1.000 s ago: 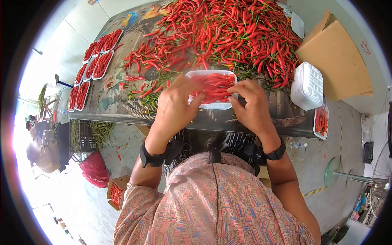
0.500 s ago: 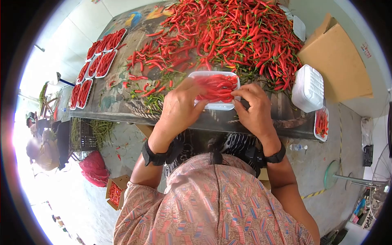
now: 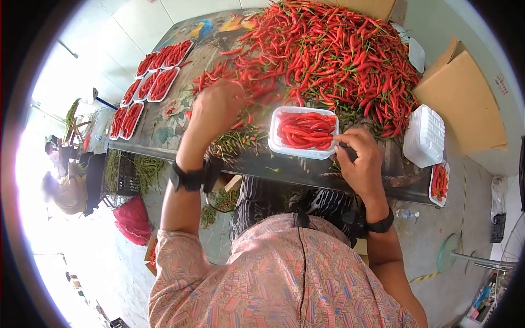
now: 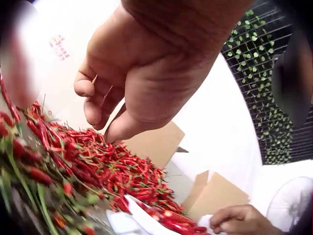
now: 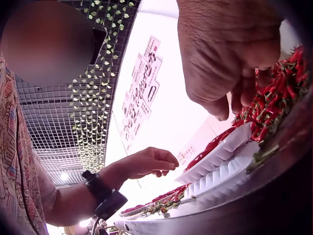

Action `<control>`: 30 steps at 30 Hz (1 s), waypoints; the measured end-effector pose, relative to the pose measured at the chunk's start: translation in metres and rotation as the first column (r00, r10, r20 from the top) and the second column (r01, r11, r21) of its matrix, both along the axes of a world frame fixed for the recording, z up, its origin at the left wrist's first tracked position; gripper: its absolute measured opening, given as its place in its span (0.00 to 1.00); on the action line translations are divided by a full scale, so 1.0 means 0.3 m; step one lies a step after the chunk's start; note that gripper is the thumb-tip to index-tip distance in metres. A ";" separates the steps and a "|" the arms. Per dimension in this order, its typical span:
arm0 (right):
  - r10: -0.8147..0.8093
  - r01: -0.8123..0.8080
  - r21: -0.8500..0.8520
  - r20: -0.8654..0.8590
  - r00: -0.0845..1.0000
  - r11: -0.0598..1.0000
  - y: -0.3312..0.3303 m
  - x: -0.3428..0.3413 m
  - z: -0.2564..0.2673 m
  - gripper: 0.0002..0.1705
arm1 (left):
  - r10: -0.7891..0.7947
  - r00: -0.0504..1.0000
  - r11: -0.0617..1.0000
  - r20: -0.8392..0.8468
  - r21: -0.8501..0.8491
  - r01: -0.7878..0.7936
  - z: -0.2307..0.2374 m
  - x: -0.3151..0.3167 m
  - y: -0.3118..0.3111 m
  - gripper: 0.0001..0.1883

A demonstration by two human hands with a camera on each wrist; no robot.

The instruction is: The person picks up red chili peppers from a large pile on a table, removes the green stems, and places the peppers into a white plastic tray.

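A white foam tray (image 3: 302,153) sits near the table's front edge, filled with red chilies (image 3: 306,130) laid lengthwise. My right hand (image 3: 360,164) is at the tray's right end, index finger and thumb gripping its corner. Out to the left, my left hand (image 3: 219,106) hangs over loose chilies and green stems, away from the tray. In the left wrist view that left hand (image 4: 146,73) has loosely bent fingers, and nothing shows between them. The right wrist view has the tray's ridged side (image 5: 215,154) just below my right hand (image 5: 230,58).
A large heap of chilies (image 3: 350,65) covers the table's back. Several filled trays (image 3: 164,85) stand along the left side. Stacked empty trays (image 3: 425,136), another tray with chilies (image 3: 439,183) and a cardboard box (image 3: 465,104) are on the right. Cut green stems (image 3: 235,143) lie near the front edge.
My left hand has left the tray and moved left over the loose chilies. My right hand stays at the tray's right end. The head view has shifted slightly.
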State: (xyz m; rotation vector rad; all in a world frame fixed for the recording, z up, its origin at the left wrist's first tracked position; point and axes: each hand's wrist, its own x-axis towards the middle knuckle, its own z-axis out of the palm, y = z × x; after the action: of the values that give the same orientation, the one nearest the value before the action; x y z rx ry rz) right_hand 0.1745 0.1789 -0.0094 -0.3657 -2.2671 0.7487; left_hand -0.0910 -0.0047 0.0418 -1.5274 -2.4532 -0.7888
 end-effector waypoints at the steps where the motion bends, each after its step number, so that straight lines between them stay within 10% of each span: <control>1: 0.000 0.000 0.001 -0.004 1.000 1.000 -0.005 -0.001 0.002 0.09 | 0.022 0.999 0.999 -0.050 -0.035 -0.023 -0.008 -0.054 0.010 0.08; 12: 0.018 -0.018 0.038 0.007 1.000 0.999 -0.023 0.005 0.016 0.09 | 0.018 0.997 0.881 -0.081 -0.470 -0.054 -0.088 -0.213 0.145 0.10; 21: 0.057 -0.057 0.019 -0.027 0.998 0.998 -0.045 -0.020 0.023 0.10 | 0.143 0.985 0.985 0.094 0.083 -0.151 -0.054 -0.070 -0.020 0.07; 23: 0.093 -0.094 -0.026 -0.038 0.995 0.995 -0.050 -0.038 0.026 0.10 | 0.120 0.909 0.959 0.399 0.191 -0.210 -0.040 -0.029 -0.041 0.08; 30: 0.235 -0.261 -0.401 -0.113 0.965 0.878 -0.088 -0.084 0.083 0.15 | -0.295 0.829 0.949 0.475 0.245 0.197 -0.006 0.297 -0.061 0.08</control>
State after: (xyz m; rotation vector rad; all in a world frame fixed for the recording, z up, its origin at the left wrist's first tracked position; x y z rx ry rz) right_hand 0.1493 0.1525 0.0154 -0.2409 -2.1094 1.3654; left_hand -0.0020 -0.0229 0.0400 -1.7654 -2.4257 -1.6107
